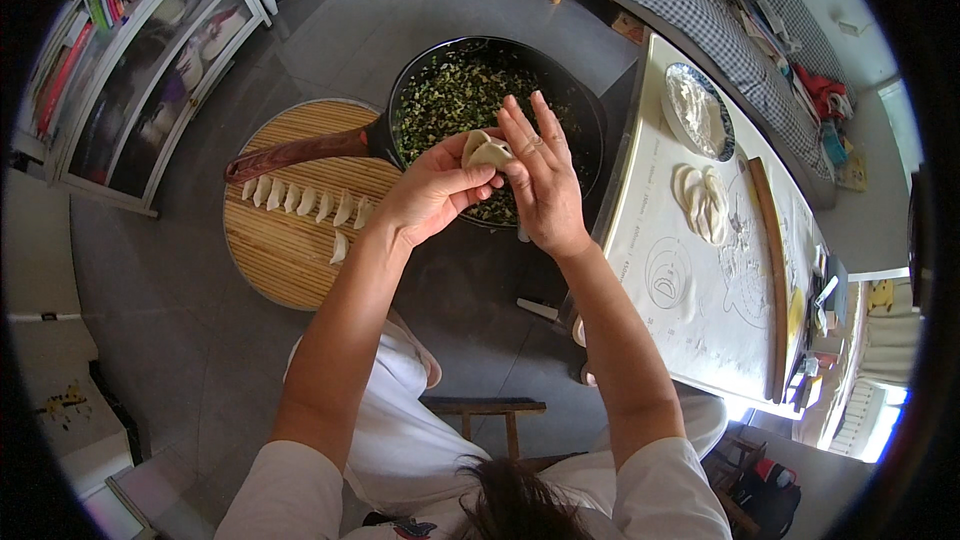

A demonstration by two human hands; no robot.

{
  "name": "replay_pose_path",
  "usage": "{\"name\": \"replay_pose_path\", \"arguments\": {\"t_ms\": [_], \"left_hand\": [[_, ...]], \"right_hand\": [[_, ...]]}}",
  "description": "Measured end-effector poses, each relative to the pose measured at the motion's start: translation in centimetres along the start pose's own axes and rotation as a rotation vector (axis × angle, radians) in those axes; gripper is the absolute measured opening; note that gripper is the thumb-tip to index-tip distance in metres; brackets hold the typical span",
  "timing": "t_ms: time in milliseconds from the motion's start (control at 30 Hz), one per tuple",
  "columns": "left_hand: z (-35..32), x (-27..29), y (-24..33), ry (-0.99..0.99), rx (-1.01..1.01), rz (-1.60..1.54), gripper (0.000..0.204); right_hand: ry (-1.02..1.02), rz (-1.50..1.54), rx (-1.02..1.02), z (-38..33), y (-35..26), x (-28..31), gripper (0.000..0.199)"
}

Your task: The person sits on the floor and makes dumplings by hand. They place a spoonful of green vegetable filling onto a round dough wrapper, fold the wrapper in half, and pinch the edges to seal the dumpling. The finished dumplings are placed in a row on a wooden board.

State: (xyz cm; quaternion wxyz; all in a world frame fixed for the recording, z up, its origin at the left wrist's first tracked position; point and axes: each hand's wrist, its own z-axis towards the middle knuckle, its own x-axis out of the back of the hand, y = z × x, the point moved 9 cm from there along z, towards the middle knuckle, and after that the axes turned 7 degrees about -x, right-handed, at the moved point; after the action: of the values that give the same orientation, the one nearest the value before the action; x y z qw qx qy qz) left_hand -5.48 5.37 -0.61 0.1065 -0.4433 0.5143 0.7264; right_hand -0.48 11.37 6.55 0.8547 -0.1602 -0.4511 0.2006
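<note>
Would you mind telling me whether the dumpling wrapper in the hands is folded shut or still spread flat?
Folded. The dumpling wrapper is doubled over, pinched between the left hand and right hand above the pan of green filling.

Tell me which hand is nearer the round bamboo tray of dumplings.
Left. The left hand sits just beside the round bamboo tray; the right hand is farther off, over the black pan.

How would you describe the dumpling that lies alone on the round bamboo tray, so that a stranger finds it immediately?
Find the round bamboo tray on the floor, left of the black pan of green filling. A curved row of folded dumplings runs across its upper part. The lone dumpling lies below the right end of that row, near the person's left forearm; it alone sits outside the row.
</note>
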Motion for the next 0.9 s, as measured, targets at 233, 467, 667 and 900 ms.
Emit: {"name": "replay_pose_path", "arguments": {"t_ms": [233,467,667,900], "left_hand": [[-0.3,-0.6,0.3,-0.025,0.044,0.176,0.031],[-0.3,-0.5,-0.2,-0.041,0.066,0.229,0.019],[-0.3,0.4,0.1,-0.010,0.069,0.480,0.024],[-0.6,0.4,-0.2,0.003,0.100,0.435,0.029]], "right_hand": [[-0.074,0.101,-0.027,0.6,-0.6,0.0,0.058],[-0.056,0.182,-0.059,0.2,-0.3,-0.3,0.036],[-0.122,0.229,-0.125,0.0,0.4,-0.4,0.037],[-0.074,0.371,-0.180,-0.3,1.1,-0.1,0.019]]}}
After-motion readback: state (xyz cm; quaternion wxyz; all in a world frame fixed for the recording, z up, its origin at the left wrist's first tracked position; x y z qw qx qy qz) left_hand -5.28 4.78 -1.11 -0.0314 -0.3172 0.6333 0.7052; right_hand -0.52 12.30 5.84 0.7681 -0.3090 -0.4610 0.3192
